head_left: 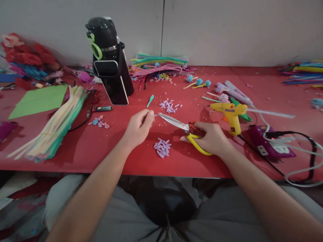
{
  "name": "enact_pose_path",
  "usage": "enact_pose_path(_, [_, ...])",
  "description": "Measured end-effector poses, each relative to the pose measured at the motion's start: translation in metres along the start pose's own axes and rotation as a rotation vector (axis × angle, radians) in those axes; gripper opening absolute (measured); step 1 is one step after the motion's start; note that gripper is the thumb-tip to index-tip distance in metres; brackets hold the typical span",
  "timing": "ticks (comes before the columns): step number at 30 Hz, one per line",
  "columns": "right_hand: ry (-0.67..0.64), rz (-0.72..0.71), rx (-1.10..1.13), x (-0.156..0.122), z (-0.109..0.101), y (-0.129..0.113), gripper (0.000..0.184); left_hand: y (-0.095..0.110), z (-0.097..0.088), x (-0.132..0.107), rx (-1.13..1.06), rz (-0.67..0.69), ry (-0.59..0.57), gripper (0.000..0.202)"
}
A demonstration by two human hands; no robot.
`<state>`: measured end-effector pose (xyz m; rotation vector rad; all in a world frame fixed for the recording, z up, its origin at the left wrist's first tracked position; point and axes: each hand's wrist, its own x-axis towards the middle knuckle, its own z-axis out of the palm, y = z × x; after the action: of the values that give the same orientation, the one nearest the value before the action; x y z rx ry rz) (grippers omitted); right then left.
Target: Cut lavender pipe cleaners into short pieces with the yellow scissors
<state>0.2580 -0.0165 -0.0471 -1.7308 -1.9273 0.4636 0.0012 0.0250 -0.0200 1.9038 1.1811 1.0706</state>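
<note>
We pinch a short lilac piece (156,115) in our left hand (141,126), its free end toward 3 o'clock. Our right hand (212,137) grips the yellow-handled scissors (174,121), blades pointing to 10 o'clock, tips just beside the piece; contact we cannot tell. 1 heap of lilac snippets (163,148) lies at 6 o'clock from it.

Both forearms (101,185) cross the near edge of the table (136,166); left hand (139,128) pinches, right hand (213,138) grips, fingers curled.
</note>
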Motion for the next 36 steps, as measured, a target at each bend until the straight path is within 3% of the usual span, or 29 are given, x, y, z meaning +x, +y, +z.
enact_pose_path(14, [0.012, -0.045, -0.009, 0.002, 0.0012, 0.0011, 0.064, 0.0013, 0.0004, 0.0008, 0.002, 0.003, -0.007, 0.037])
enact_pose_path(28, [0.035, 0.007, -0.028, 0.0032, 0.0019, -0.0007, 0.068, 0.0009, 0.0005, 0.0004, 0.006, -0.001, -0.006, 0.036])
enact_pose_path(36, [-0.02, 0.024, 0.022, 0.0016, -0.001, -0.0021, 0.066, 0.0024, -0.0002, 0.0005, -0.009, 0.01, -0.012, 0.035])
